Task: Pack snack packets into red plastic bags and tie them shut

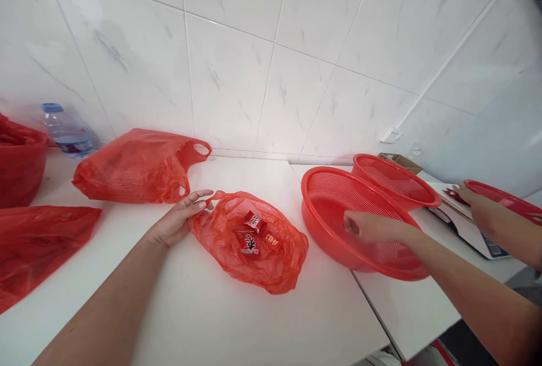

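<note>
My left hand (pixel 180 218) pinches the rim of a thin red plastic bag (pixel 254 250) lying on the white counter (pixel 203 309), holding its mouth apart. Through the bag show a few small red wrapped candies (pixel 253 233). My right hand (pixel 366 226) reaches into a red mesh colander (pixel 334 196) to the right of the bag, with the fingers curled; what they hold, if anything, is hidden.
A fuller red bag (pixel 135 165) lies behind, another (pixel 38 242) at the left edge. A red basin (pixel 19 162) and water bottle (pixel 65 129) stand far left. A second colander (pixel 393 182), a scale (pixel 466 225) and another person's arm (pixel 499 222) are at right.
</note>
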Demonstrator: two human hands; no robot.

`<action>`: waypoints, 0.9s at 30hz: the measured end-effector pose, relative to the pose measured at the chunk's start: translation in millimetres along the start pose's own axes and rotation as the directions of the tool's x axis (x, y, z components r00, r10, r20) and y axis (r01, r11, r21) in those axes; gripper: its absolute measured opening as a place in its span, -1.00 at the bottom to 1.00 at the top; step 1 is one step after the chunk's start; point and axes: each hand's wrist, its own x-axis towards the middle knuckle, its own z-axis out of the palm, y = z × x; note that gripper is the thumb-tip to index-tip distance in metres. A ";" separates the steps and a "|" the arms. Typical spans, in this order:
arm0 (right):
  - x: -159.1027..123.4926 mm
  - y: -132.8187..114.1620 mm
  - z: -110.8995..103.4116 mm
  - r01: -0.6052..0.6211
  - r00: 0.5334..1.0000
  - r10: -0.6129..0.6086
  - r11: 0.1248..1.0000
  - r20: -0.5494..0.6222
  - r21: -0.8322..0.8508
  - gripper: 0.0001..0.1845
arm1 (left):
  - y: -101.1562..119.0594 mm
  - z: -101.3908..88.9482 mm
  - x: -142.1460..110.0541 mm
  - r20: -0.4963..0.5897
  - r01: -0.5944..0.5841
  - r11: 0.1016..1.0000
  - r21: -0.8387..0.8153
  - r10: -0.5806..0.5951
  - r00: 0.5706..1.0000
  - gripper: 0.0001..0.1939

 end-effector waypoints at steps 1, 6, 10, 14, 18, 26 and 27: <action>3.0 -9.1 -4.7 0.022 0.998 -0.023 1.000 0.066 0.014 -0.86 | 0.4 1.3 -0.5 0.005 -0.003 1.000 -0.004 0.003 1.000 -0.57; -7.6 -83.1 -9.4 0.182 0.980 -0.185 0.982 0.080 0.044 -0.89 | 0.2 3.9 -1.8 0.026 -0.028 1.000 -0.008 0.029 0.999 -0.57; -25.6 -137.7 26.0 0.401 0.889 -0.408 0.913 0.209 0.080 -0.87 | -0.7 3.4 -2.1 0.038 -0.034 0.999 -0.007 0.034 0.999 -0.56; -16.7 -159.5 70.9 0.537 0.804 -0.534 0.841 0.261 0.069 -0.86 | -1.3 4.1 -4.9 0.036 -0.038 0.999 -0.017 0.039 0.999 -0.54; -4.3 -154.7 85.8 0.572 0.808 -0.568 0.820 0.157 0.022 -0.79 | -2.6 3.9 -8.4 0.041 -0.039 0.999 -0.028 0.040 0.998 -0.54; -19.2 -87.3 97.0 0.359 0.931 -0.360 0.933 0.058 0.028 -0.68 | -2.8 3.8 -7.2 0.030 -0.028 0.999 -0.036 0.029 0.999 -0.56; -21.7 -78.1 100.5 0.319 0.946 -0.320 0.947 0.048 0.033 -0.66 | -3.0 3.7 -7.2 0.024 -0.029 0.999 -0.037 0.030 0.999 -0.56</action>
